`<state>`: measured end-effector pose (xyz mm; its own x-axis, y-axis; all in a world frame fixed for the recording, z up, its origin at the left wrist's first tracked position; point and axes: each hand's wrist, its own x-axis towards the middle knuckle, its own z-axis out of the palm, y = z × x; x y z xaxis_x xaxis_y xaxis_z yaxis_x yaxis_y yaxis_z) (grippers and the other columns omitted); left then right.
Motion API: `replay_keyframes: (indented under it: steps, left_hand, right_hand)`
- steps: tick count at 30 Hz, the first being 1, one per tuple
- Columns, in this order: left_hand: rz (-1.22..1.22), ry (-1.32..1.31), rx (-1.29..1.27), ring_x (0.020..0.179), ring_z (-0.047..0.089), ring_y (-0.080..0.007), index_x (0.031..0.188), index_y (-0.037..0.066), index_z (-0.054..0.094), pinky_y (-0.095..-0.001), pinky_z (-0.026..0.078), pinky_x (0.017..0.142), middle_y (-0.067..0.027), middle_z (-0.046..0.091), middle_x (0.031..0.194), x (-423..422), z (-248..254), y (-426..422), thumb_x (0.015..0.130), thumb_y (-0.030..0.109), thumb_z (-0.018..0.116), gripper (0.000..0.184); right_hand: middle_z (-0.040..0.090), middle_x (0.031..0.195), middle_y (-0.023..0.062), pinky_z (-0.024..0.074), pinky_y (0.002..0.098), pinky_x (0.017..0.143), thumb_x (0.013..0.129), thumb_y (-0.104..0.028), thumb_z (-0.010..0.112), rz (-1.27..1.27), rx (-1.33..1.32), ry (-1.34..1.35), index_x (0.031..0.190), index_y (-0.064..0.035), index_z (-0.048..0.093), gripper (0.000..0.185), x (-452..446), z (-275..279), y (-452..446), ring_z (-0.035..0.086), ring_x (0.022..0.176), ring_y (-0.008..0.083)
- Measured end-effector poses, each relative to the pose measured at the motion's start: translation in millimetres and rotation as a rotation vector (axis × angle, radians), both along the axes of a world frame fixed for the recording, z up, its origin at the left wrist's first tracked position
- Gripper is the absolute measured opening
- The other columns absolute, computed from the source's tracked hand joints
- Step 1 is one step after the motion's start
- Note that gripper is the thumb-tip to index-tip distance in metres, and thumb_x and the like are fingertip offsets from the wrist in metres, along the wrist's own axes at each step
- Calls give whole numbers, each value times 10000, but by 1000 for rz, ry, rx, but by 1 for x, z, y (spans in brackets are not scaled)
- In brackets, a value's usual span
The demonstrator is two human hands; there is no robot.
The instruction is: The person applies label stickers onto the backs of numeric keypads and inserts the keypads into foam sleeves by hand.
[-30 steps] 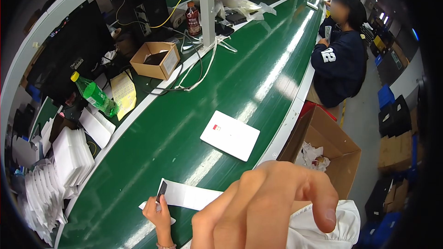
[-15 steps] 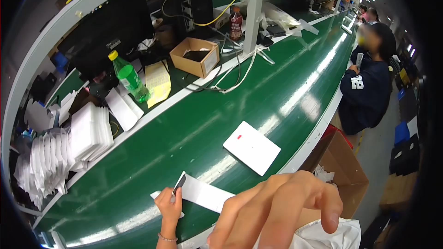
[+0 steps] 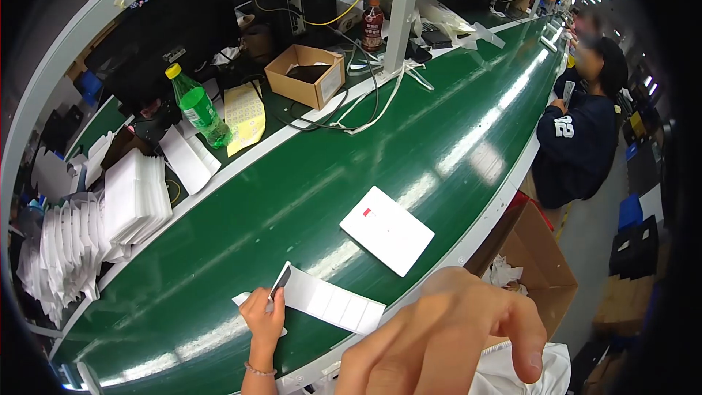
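My left hand (image 3: 262, 314) is closed on a white strip of labels (image 3: 333, 301), with the thumb against a dark grey piece at the strip's edge. The strip lies across the green surface (image 3: 292, 205) and is divided into rectangles. White paper also shows on the hand's other side. My right hand (image 3: 446, 336) looms large at the bottom, close to the camera. Its fingers are bent but apart, one pointing down; nothing shows in them, though some fingertips are cut off. Beyond both hands lies a flat white rectangular item (image 3: 387, 231) with a small red mark.
Stacked white sleeves (image 3: 135, 194) stand at left, near a green bottle (image 3: 199, 111) and a yellow sheet (image 3: 245, 121). An open small carton (image 3: 329, 89), cables and a metal post (image 3: 402, 18) line the far edge. At right are a large carton (image 3: 545, 267) and a seated person (image 3: 578, 132).
The view has shifted slightly. My right hand has moved a little lower and right, uncovering more of the label strip's end. The white item appears slightly further left. My left hand keeps its grip.
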<state>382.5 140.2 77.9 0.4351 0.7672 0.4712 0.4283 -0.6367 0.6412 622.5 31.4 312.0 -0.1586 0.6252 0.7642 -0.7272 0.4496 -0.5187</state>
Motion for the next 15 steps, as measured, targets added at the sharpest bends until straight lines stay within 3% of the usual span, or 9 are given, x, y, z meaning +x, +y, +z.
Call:
replay_keyframes:
  steps: [15]
  left_hand:
    - [-21,50,8,471,384,-166,682,-3,593,-267,327,460,-65,507,560,4,10,-3,749,57,650,107]
  right_hand:
    - [623,744,79,481,453,854,910,-227,492,-100,-55,-26,914,-86,508,142,7,4,-5,534,652,203]
